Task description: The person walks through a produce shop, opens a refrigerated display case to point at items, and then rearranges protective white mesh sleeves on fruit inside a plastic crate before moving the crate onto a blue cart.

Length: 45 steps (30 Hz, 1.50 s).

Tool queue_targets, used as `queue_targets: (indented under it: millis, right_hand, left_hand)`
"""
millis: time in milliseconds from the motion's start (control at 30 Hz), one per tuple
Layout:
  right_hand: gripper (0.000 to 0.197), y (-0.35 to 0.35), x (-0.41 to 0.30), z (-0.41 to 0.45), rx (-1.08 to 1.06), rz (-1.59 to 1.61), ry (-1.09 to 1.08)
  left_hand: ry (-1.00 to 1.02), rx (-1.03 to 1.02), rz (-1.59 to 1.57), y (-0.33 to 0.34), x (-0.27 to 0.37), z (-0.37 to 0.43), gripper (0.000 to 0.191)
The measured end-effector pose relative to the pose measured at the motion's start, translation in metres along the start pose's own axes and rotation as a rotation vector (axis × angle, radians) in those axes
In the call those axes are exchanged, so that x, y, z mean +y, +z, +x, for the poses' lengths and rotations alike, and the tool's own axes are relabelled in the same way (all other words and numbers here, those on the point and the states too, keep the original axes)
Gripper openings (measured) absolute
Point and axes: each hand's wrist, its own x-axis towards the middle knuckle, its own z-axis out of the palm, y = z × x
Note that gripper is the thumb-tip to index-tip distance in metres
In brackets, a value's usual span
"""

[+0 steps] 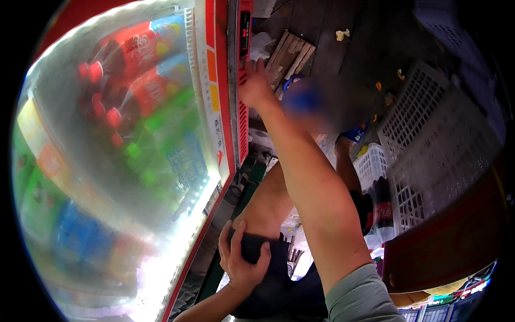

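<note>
A glass-fronted drinks fridge with a red frame fills the left side. Behind its fogged glass lie red-capped cola bottles and green bottles. My right hand reaches to the red base of the fridge, beside the slotted grille and the small lit control panel. Motion blurs its fingers, which look apart, and nothing shows in them; whether they touch the panel is unclear. My left hand rests with spread fingers on my bent knee, over the dark shorts.
White plastic crates stand at the right, with a dark cola bottle beside them. A worn wooden board and scraps lie on the dark floor. My foot wears a blue slipper. A blurred patch hides part of the floor.
</note>
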Motion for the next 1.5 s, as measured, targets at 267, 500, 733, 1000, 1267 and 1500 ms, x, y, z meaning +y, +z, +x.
queue_targets:
  millis: [267, 500, 733, 1000, 1267, 1500]
  right_hand:
    - [0.068, 0.002, 0.015, -0.009, 0.064, 0.324, -0.002]
    - [0.068, -0.025, 0.004, -0.009, 0.070, -0.055, -0.202]
    - [0.071, -0.037, 0.031, -0.006, -0.106, 0.117, -0.134]
    - [0.073, -0.001, 0.024, -0.025, 0.087, 0.326, -0.250]
    - [0.075, 0.013, 0.023, -0.016, 0.170, 0.153, -0.220]
    - [0.072, 0.021, 0.020, -0.017, 0.161, 0.324, -0.104]
  left_hand:
    - [-0.030, -0.052, -0.053, -0.005, 0.010, 0.004, 0.066]
    - [0.002, -0.016, 0.058, 0.001, 0.009, 0.003, 0.071]
    - [0.011, -0.038, 0.034, -0.003, 0.010, 0.005, 0.069]
    - [0.037, -0.046, 0.010, -0.001, 0.006, 0.003, 0.068]
    - [-0.003, -0.049, -0.034, -0.004, 0.006, 0.004, 0.064]
    - [0.048, -0.039, 0.007, -0.005, -0.003, 0.008, 0.066]
